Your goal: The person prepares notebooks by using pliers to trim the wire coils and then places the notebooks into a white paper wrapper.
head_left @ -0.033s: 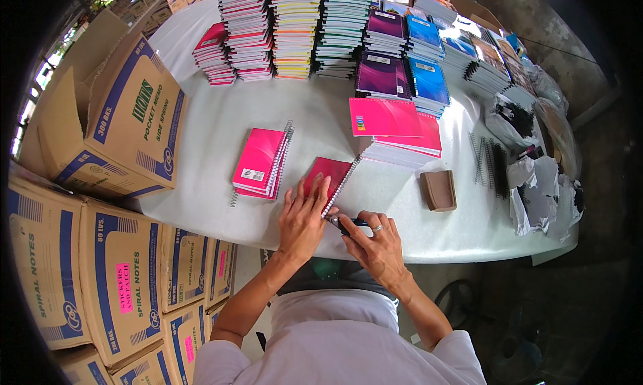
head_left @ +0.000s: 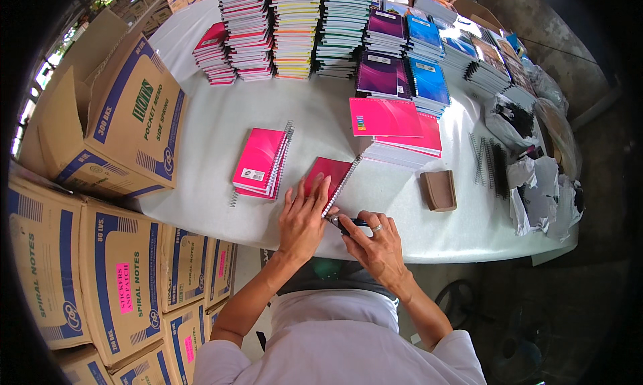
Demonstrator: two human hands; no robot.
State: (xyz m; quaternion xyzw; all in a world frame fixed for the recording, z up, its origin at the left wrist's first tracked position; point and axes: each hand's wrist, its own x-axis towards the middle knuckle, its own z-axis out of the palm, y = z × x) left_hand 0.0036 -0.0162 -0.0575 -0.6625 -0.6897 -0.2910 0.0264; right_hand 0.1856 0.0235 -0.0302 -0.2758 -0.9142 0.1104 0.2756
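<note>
- At the near edge of the white table [head_left: 315, 110], a red notebook [head_left: 331, 168] is laid aslant, with its metal coil [head_left: 342, 187] turned to the right.
- Against the picture taken just before, no shift of hands, notebook or tool can be made out; the work in hand is therefore judged to be held at the same point, the near end of the coil.
- By the spread, unclenched fingers of the left hand [head_left: 305, 214], the cover is pressed down; whether the thumb is also set against the coil cannot be told.
- Within the curled fingers of the right hand [head_left: 373, 241], a dark-handled tool [head_left: 339, 224] is gripped, its metal tip brought to the coil's near end; whether the wire is pinched cannot be told.
- Left of the hands, a small pile of coil-bound pink notebooks [head_left: 260, 159] is left unchanged, as is the pink-covered stack [head_left: 388, 117] beyond, so no notebook is judged to have been added or taken.
</note>
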